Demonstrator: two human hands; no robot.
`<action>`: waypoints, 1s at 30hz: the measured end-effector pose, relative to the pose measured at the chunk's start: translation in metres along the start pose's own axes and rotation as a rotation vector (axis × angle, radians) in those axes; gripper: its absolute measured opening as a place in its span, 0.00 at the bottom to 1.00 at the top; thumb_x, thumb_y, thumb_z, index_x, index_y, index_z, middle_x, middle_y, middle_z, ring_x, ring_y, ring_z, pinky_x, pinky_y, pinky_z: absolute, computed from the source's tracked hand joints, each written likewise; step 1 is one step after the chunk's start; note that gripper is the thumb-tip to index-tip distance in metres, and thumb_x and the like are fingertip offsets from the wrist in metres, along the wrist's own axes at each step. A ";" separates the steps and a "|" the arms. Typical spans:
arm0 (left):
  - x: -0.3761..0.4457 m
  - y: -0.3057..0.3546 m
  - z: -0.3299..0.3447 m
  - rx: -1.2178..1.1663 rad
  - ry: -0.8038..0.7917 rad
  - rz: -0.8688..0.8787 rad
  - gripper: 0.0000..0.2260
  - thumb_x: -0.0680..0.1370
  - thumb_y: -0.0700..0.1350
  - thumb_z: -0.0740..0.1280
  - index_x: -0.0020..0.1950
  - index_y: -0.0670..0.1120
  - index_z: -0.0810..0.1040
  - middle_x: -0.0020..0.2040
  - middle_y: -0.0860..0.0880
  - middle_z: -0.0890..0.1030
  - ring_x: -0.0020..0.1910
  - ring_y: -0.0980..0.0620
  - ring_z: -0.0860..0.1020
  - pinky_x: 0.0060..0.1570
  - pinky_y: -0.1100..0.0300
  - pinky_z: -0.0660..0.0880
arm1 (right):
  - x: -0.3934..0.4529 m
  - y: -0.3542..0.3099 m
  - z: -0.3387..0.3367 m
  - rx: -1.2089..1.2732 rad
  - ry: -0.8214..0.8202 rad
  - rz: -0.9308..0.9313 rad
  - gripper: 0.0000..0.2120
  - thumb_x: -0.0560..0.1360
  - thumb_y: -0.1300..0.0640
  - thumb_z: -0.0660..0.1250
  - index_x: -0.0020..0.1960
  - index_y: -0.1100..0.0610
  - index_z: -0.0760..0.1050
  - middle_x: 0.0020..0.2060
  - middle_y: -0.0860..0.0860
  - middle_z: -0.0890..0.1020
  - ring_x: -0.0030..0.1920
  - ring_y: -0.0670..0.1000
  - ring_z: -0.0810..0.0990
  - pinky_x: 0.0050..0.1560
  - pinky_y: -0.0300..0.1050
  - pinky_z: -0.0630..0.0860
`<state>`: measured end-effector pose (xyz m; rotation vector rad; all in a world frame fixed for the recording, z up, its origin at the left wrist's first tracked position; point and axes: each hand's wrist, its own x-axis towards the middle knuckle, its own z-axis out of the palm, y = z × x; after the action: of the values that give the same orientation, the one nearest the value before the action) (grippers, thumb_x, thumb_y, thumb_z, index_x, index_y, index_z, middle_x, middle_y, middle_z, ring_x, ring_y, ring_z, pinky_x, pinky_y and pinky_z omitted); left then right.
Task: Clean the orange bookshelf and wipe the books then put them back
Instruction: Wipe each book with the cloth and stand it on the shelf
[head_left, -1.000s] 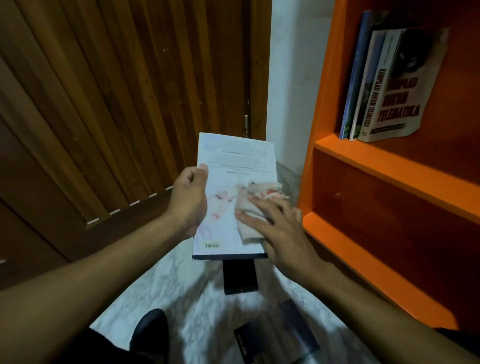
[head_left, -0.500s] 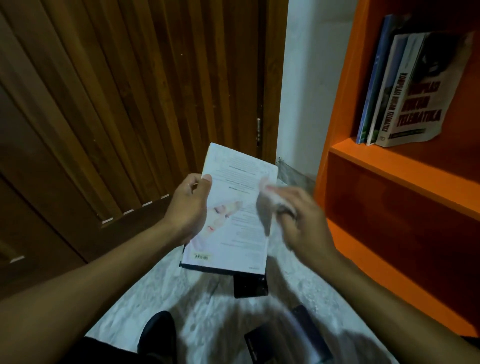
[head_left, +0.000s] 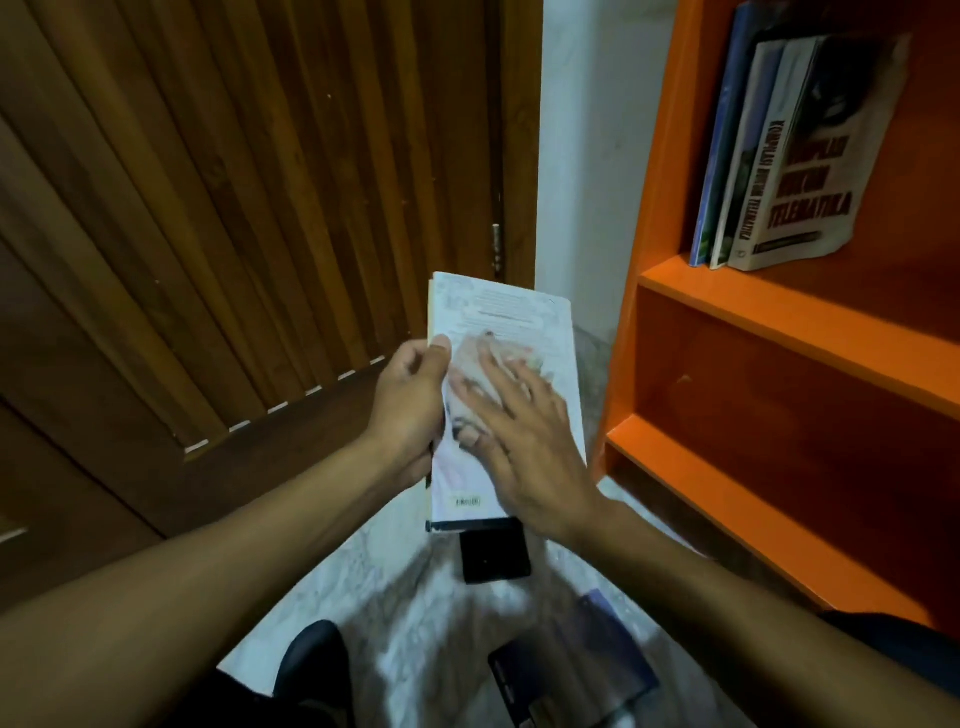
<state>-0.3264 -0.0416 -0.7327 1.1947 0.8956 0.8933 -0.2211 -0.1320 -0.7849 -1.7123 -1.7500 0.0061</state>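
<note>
book (head_left: 506, 332) held mid-air left of orange bookshelf (head_left: 779, 322), long axis pointing away | left hand (head_left: 410, 410) clamped its left edge | right hand (head_left: 524, 431) flat, pressing cloth (head_left: 475, 364) on cover (nearer shelf)

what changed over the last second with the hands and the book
The right hand, which had lifted the pale crumpled cloth off to the book's right edge half a second ago, is back flat on the white paperback book's cover, pressing the cloth higher and further left than a second ago. The left hand keeps its grip on the left edge. The three upright shelved books stayed put.
</note>
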 end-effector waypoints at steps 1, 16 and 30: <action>0.004 0.001 -0.003 -0.014 0.033 0.008 0.09 0.84 0.50 0.61 0.55 0.45 0.75 0.54 0.41 0.84 0.52 0.42 0.84 0.53 0.44 0.81 | -0.006 -0.001 0.004 -0.009 -0.030 -0.065 0.25 0.81 0.45 0.51 0.78 0.44 0.60 0.80 0.43 0.49 0.79 0.48 0.46 0.77 0.58 0.50; 0.031 0.015 -0.052 -0.169 0.236 -0.047 0.13 0.81 0.58 0.61 0.60 0.52 0.76 0.56 0.50 0.85 0.55 0.42 0.83 0.60 0.38 0.75 | -0.055 0.032 0.034 0.368 -0.159 0.095 0.17 0.80 0.61 0.59 0.64 0.52 0.79 0.59 0.47 0.82 0.56 0.47 0.81 0.53 0.38 0.76; 0.012 -0.001 -0.028 0.171 0.113 -0.131 0.14 0.83 0.56 0.58 0.63 0.51 0.74 0.61 0.50 0.82 0.56 0.48 0.82 0.53 0.51 0.78 | -0.028 -0.008 -0.051 1.301 -0.136 0.770 0.15 0.79 0.60 0.67 0.66 0.59 0.74 0.46 0.58 0.83 0.23 0.44 0.79 0.20 0.34 0.72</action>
<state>-0.3479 -0.0201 -0.7384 1.2243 1.1472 0.7965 -0.2075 -0.1810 -0.7547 -1.1894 -0.6461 1.2960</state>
